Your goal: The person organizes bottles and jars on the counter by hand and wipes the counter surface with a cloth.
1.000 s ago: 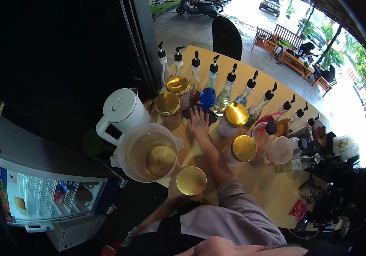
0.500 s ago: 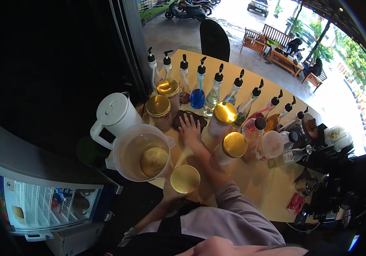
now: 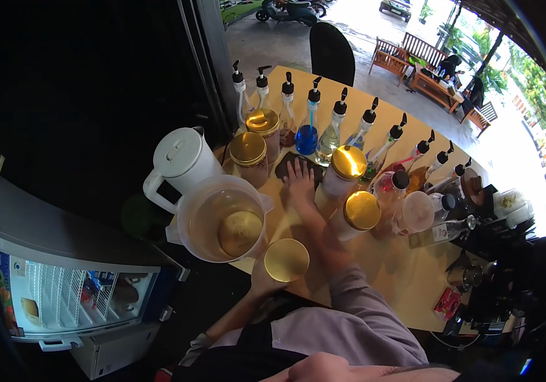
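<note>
My left hand is wrapped round a jar with a gold lid at the table's front edge; the lid hides most of the jar and fingers. My right hand lies flat with fingers spread on a dark cloth in the middle of the table. Right of that hand stand two more gold-lidded jars, one farther back and one nearer me. Another pair, a nearer jar and a farther jar, stands to its left.
A large translucent pitcher and a white kettle stand at the left. Several pump bottles, one with blue liquid, line the back edge. A clear bottle lies at the right. An upright fridge glows at lower left.
The whole view has shifted, so things appear farther right and slightly higher. My right hand stays on the cloth, and my left hand keeps its hold on the jar.
</note>
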Demonstrator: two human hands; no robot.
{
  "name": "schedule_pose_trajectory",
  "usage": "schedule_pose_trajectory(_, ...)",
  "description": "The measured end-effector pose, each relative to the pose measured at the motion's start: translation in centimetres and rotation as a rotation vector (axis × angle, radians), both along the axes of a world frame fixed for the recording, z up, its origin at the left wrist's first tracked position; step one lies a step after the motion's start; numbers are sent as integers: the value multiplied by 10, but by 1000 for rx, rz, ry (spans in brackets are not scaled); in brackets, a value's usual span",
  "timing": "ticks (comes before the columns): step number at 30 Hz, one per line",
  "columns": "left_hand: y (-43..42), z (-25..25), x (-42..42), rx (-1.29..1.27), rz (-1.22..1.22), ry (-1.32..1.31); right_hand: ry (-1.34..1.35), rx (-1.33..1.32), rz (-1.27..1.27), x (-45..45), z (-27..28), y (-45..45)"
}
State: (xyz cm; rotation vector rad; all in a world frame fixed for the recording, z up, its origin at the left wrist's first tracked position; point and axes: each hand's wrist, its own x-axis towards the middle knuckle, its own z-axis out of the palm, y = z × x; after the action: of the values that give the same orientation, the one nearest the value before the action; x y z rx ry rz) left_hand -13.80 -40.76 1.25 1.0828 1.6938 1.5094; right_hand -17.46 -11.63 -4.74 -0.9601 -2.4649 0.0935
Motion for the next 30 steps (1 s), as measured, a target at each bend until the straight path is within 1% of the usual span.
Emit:
schedule_pose_trajectory(1,1,1,0,9,34,6,38,58,-88,-8,-1,4)
schedule_pose_trajectory(5,3,8,0,49,14,-49,-14,15,-97,-13,1,-9)
schedule_pose_trajectory(7,5,12,-1,54,16,9,-94,-83,190,12,16,-34)
schedule_pose_trajectory(9,4,22,-3,32,-12,-21,-141,-204,350,43,36,-61)
schedule_pose_trajectory(10,4,24,-4,7,-38,-44,-148,-202,352,58,35,-72)
schedule_pose_trajectory(12,3,23,-7,11,-34,-24,-159,-295,489,84,34,-88)
schedule_pose_trajectory(14,3,21,-10,14,-36,-5,-139,-314,492,97,34,-92)
schedule_pose_trajectory(16,4,25,-10,-110,-73,67,-118,-337,485,99,37,-92)
schedule_pose_trajectory(17,4,28,-9,-109,-82,64,-57,-330,456,92,37,-87)
schedule_pose_trajectory(18,4,41,-8,-133,-67,137,5,-322,426,83,41,-82)
schedule_pose_trajectory(19,5,49,-8,-155,-53,213,-27,-322,348,69,43,-71)
schedule_pose_trajectory(20,6,47,-9,-151,-61,217,37,-234,287,53,22,-49)
schedule_pose_trajectory(21,5,42,-10,-147,-84,153,47,-160,178,39,12,-33)
schedule_pose_trajectory(22,5,38,-9,-144,-107,89,78,-126,87,21,-8,-9)
schedule_pose_trajectory(23,5,36,-8,-145,-115,93,110,-94,-3,8,-23,9)
schedule_pose_trajectory(25,2,31,-6,-32,-61,-37,85,-75,-65,-5,-14,14)
schedule_pose_trajectory(26,1,27,-6,-36,-66,-35,53,-52,-119,-6,-10,11)
schedule_pose_trajectory(28,1,19,-5,-72,-46,67,6,-82,-106,5,4,0)
schedule_pose_trajectory(30,3,15,-4,-47,-57,31,-114,-166,96,25,13,-17)
